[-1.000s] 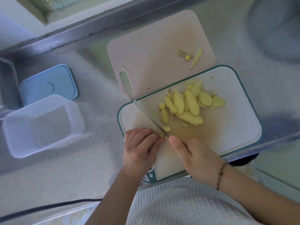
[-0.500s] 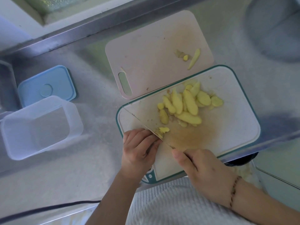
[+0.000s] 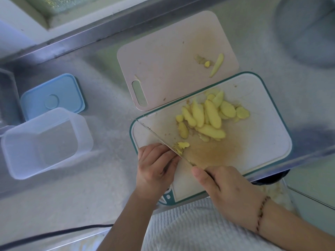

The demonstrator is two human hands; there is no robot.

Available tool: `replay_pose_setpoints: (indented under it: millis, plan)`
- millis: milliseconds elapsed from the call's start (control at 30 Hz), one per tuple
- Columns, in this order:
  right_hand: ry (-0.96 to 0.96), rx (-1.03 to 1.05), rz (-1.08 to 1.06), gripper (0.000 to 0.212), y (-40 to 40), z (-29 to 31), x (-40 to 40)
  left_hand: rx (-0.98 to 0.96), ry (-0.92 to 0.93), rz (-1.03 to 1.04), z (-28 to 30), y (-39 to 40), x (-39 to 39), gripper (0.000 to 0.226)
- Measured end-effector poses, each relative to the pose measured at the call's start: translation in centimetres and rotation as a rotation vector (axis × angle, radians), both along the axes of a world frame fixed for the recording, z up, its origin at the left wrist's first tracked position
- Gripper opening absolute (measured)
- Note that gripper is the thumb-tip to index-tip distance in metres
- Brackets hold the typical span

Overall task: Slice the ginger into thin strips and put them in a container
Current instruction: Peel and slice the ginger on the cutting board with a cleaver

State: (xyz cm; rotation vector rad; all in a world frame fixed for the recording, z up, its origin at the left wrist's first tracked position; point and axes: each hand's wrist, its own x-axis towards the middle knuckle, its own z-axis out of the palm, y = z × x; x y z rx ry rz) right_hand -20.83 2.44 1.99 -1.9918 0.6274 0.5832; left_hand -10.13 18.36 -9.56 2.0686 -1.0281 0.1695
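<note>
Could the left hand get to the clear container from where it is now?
Probably yes: the left hand is next to the container, with only bare counter between, but it would first have to release the ginger.

Right hand (image 3: 230, 192) grips a broad steel knife (image 3: 163, 140) over a teal-rimmed white cutting board (image 3: 262, 142); left hand (image 3: 155, 167), fingers curled, pins a small yellow ginger piece (image 3: 182, 146) beside the blade. Pale yellow ginger slices (image 3: 208, 116) lie heaped beyond; clear plastic container (image 3: 43, 142) stands well left.
</note>
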Motion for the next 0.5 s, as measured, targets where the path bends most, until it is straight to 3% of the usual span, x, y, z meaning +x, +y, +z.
replay_pose_setpoints:
  millis: [500]
  plan:
    - [0.015,-0.026,0.045,0.062,-0.02,-0.25,0.41,-0.013,0.012,-0.001,-0.09,-0.04,0.05,0.026]
